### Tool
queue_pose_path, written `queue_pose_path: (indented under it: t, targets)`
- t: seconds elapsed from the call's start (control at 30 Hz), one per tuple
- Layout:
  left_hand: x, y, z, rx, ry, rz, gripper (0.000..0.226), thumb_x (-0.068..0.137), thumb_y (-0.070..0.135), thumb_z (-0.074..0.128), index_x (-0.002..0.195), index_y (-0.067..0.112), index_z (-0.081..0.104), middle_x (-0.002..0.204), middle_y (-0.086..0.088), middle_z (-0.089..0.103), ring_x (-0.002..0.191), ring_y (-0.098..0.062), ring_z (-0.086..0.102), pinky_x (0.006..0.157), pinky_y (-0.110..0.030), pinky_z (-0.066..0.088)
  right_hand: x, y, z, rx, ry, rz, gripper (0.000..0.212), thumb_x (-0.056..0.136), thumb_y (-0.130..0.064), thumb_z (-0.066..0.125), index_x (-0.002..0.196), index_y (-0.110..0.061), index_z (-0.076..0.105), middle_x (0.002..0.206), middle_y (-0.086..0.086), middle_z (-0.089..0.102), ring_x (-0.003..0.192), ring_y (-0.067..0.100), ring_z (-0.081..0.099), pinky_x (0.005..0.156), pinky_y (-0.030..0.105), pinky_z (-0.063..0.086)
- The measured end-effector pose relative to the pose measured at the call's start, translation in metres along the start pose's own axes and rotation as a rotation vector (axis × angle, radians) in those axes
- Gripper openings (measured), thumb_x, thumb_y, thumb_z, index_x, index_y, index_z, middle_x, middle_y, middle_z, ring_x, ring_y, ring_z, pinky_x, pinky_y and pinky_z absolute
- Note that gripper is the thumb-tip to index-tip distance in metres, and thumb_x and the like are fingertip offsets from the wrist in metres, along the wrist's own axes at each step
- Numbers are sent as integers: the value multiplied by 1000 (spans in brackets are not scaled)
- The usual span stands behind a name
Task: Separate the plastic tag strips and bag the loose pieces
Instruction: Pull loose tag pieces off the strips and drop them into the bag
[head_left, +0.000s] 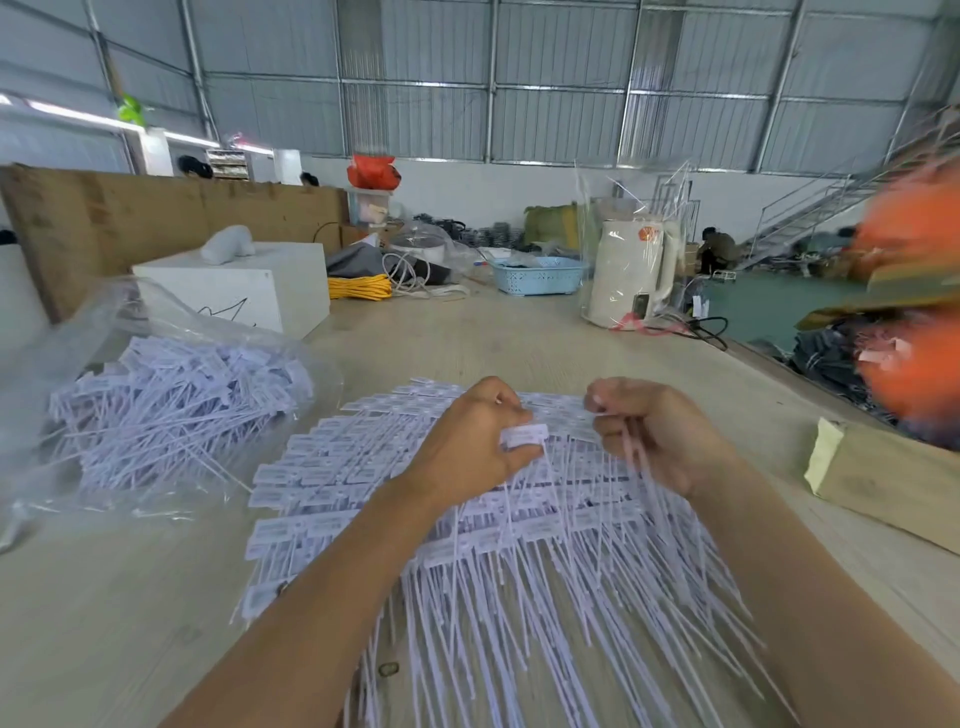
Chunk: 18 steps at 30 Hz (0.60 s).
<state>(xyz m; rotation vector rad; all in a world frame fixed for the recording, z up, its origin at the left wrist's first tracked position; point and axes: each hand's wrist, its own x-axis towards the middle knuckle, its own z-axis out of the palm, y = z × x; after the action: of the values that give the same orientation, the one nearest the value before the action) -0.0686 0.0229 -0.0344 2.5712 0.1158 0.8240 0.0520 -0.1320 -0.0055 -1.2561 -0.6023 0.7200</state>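
Left hand (467, 441) pinching one white tag (524, 434), right hand (652, 431) gripping a bunch of tag tails, both over the tag strips (332, 499) on the tabletop (104, 597) — clear bag (156, 395) of loose tags at left.

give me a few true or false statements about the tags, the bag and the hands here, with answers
1. The left hand pinches a tag. True.
2. The clear bag of loose tags lies to the right of the hands. False: it lies to the left.
3. The right hand rests flat and holds nothing. False: its fingers are curled round thin tag tails.
4. The pile of joined tag strips lies on the table under both hands. True.
5. The blue basket sits in front of the pile, next to the person. False: it sits at the far end of the table.
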Motion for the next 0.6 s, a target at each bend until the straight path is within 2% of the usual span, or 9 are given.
queue_pose_path:
  t: [0.1,0.23,0.33,0.37,0.43,0.5,0.57,0.6]
  targets:
    - [2,5,3,30,13,41,42,77,24,77,107,-2,63,116,-7,44,89,-19,54,80,-25,44,-3,15,25,-323,-49,-62,16,90,-6,56,76,-10,61,68,-2,61,57,8,51,58,23,39]
    - [1,10,5,50,29,88,57,71,25,82,114,3,51,118,-6,39,78,-16,49,69,-23,40,-3,24,30,-582,-68,-139,13,89,-14,63,79,-6,62,62,-5,60,54,1,53,58,19,40]
    - [0,12,5,10,29,112,61,70,27,82,117,5,50,116,-2,39,78,-11,47,68,-15,33,-3,23,26,-595,-39,-170,12,86,-12,66,79,-4,63,70,6,63,67,12,60,66,30,48]
    - [-1,12,5,0,37,116,59,72,29,81,117,6,50,114,0,40,81,-10,46,68,-13,33,-2,23,25,-583,-6,-193,11,85,-10,67,78,-2,63,73,11,63,72,20,61,70,35,48]
    - [-2,13,3,-4,65,118,48,80,31,73,116,8,52,111,3,45,89,-10,49,72,-12,33,-1,21,21,-519,75,-236,11,84,-4,66,75,-1,61,72,17,62,70,27,59,68,37,49]
    - [-3,11,-2,6,56,94,37,85,25,55,117,7,54,112,-1,54,100,-18,52,82,-22,37,1,17,16,-421,125,-241,11,84,-1,65,74,-2,60,66,16,61,59,22,59,58,28,50]
    - [-4,10,-5,27,30,83,44,76,17,45,117,8,56,114,-4,58,104,-23,53,90,-35,39,1,15,13,-358,127,-224,10,84,1,65,76,-1,60,62,13,60,50,13,60,49,22,50]
    - [-4,9,-5,49,22,90,46,74,15,47,118,8,56,115,-5,58,105,-24,53,93,-38,39,1,16,13,-344,119,-223,9,84,2,65,77,-1,60,62,12,60,50,12,60,49,21,50]
